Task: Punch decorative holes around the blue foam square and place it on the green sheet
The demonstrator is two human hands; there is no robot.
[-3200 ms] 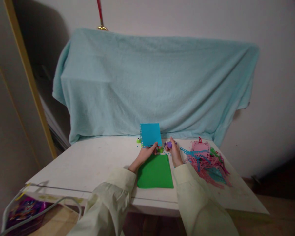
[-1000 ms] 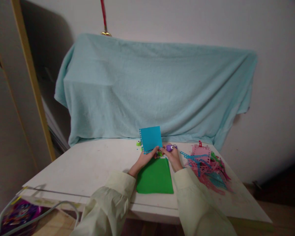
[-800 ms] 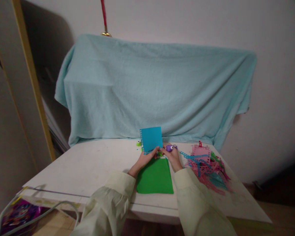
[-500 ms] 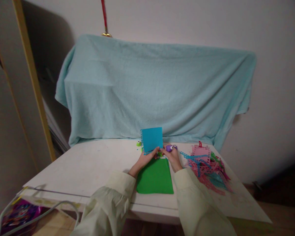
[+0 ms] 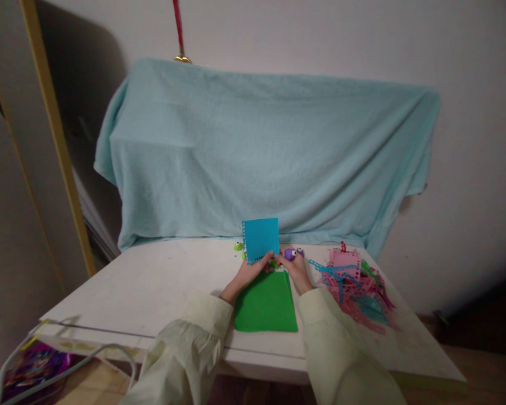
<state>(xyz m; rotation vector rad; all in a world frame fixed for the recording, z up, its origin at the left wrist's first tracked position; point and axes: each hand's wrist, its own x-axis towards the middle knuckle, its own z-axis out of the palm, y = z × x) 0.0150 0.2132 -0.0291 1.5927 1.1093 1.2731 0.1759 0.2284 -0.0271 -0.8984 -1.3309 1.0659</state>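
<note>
A blue paper square (image 5: 261, 239) with punched holes along its left and lower edges stands upright in the middle. My left hand (image 5: 253, 271) grips its lower edge, thumb on the front. My right hand (image 5: 296, 269) is closed at the paper's lower right corner, and its fingertips are too small to make out fully. A purple object with googly eyes (image 5: 290, 254) shows at my right hand; whether it is held is unclear. Below both hands lies a green sheet (image 5: 266, 304). A small green piece with an eye (image 5: 238, 246) sits left of the blue paper.
Cut pink, blue and green paper strips (image 5: 349, 281) are heaped at the right of the white table (image 5: 152, 281). Behind it hangs a light blue cloth (image 5: 257, 146). A pale tube (image 5: 105, 346) curves at the front left, near a purple packet (image 5: 36, 365).
</note>
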